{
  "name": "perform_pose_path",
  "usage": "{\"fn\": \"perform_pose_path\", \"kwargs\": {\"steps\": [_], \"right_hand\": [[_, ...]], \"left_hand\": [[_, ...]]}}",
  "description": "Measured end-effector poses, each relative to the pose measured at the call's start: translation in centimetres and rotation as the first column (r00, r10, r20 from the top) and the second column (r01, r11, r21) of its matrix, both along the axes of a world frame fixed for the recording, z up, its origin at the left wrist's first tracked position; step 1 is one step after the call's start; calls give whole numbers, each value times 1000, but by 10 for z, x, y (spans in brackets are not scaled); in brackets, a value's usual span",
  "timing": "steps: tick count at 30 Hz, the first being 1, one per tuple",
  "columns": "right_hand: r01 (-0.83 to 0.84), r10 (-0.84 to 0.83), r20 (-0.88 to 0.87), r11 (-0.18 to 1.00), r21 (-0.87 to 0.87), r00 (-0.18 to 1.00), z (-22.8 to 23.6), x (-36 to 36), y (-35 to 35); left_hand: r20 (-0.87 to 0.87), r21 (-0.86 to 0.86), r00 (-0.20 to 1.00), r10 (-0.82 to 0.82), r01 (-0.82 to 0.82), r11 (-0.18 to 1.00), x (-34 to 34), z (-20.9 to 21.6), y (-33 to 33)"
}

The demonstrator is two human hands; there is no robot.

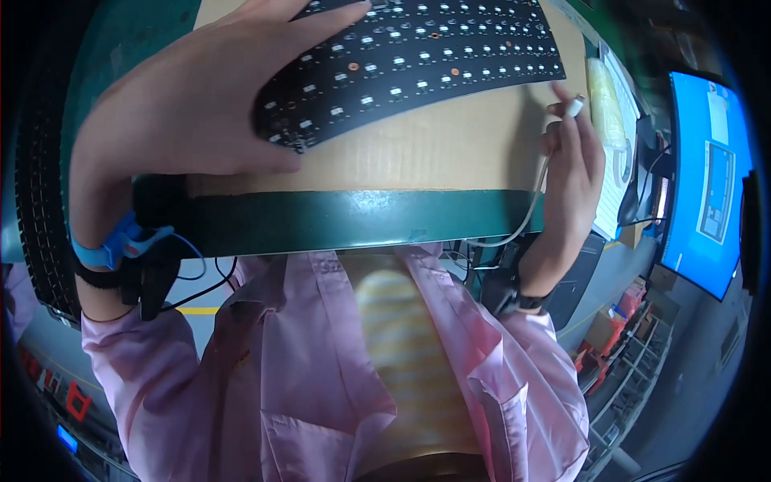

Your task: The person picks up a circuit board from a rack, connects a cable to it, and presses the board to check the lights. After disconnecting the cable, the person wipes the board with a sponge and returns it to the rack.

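Left hand (185, 96): fingers spread wide about the left end of the black circuit board (418, 60), one extended over its top face, thumb just beside its near left corner. Board lies over cardboard (418, 149) on the green table (361, 215). Right hand (574, 161): fingers pinch the white plug (575, 106) just beside the board's near right corner.

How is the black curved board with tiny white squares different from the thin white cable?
The broad black circuit board is dotted with white, but the thin white cable is plain. The board is a wide sheet with a curved edge; the cable is narrow and bends loosely. The left hand is at the board's left end, while the right hand holds the cable.
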State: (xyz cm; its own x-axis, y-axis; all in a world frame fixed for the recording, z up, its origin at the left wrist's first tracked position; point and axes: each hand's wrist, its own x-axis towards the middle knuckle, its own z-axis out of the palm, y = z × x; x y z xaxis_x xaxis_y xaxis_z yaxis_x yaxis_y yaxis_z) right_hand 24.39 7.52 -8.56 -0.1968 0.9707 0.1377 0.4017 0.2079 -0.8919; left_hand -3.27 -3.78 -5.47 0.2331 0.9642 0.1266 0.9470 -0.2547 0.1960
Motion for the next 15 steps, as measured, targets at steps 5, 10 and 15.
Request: {"fn": "perform_pose_path", "kwargs": {"steps": [5,10,15], "right_hand": [[-482,515,-76,726,-490,854,4,-72,-105],[-591,695,-6,607,-531,719,-15,-74,-128],[-578,646,-37,655,-487,763,-27,-78,-142]], "left_hand": [[-50,100,998,23,-18,995,-4,-25,-47],[-116,144,989,89,-72,987,3,-37,-82],[-159,140,983,96,-74,987,9,-41,-91]]}}
